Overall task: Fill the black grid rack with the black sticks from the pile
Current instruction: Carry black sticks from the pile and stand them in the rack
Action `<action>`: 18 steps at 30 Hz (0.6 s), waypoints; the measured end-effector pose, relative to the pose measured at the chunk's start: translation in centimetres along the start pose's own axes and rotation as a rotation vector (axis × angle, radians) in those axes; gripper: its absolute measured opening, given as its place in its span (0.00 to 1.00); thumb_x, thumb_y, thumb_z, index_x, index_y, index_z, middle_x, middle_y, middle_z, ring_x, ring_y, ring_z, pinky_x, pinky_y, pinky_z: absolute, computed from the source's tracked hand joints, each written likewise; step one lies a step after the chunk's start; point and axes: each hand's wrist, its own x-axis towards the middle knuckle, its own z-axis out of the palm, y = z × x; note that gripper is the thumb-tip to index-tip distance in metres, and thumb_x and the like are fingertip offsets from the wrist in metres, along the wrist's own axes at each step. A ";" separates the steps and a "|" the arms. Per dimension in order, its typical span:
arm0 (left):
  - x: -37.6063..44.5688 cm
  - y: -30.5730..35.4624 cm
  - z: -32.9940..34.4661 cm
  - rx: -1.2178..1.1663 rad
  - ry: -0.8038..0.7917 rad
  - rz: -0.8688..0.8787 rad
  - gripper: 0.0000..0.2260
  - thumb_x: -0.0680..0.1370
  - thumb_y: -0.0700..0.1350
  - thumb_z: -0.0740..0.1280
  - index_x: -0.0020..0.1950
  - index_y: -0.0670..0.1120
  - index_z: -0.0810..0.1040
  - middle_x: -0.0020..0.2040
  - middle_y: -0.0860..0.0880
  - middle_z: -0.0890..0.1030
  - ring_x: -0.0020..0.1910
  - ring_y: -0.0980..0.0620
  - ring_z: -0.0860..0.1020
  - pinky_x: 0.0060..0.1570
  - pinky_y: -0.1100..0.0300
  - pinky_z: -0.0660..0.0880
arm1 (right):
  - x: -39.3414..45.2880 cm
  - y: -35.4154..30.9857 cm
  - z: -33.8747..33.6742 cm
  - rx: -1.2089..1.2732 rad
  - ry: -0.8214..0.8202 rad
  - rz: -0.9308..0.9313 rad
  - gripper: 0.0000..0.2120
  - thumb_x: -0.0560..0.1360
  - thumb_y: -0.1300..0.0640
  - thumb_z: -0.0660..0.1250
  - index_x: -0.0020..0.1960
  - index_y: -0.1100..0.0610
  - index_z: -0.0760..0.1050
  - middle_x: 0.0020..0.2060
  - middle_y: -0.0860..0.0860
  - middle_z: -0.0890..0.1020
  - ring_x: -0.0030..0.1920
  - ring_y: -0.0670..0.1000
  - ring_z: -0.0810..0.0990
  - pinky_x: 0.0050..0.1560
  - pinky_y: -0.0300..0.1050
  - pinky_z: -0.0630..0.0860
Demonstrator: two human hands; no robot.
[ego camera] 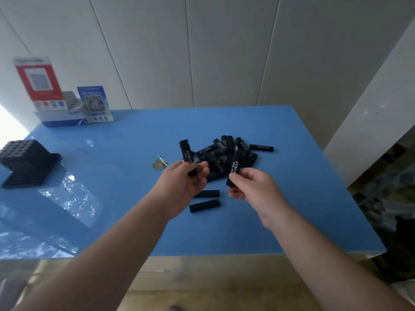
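The black grid rack, a blocky plastic holder with rows of square cells on a stepped base, stands at the far left of the glossy blue surface, well apart from the sticks. Its cells are too dark and blurred to tell whether any are filled, so progress cannot be read there; judging by the supply, most of the work is left. The pile of short black rectangular sticks with white lettering lies heaped near the middle of the surface, with one stray stick just to its right and two loose sticks lying flat nearer the person.

Both hands are raised above the near side of the pile, each holding a stick. The left hand is turned palm up, its fingers curled round the lower end of one upright stick, which stands clear above the fingertips. The right hand pinches another stick between thumb and fingers near its lower end, the stick leaning slightly right. Both forearms reach in from the bottom of the view, converging toward the pile. A carry across to the rack looks due.
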 end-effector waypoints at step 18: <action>-9.2 6.2 -13.9 0.332 0.447 0.304 0.07 0.78 0.42 0.70 0.55 0.50 0.79 0.49 0.53 0.83 0.47 0.57 0.82 0.49 0.58 0.71 | -0.9 -2.0 15.3 -0.175 -0.408 -0.080 0.03 0.78 0.58 0.70 0.51 0.56 0.81 0.43 0.52 0.86 0.42 0.49 0.86 0.45 0.44 0.84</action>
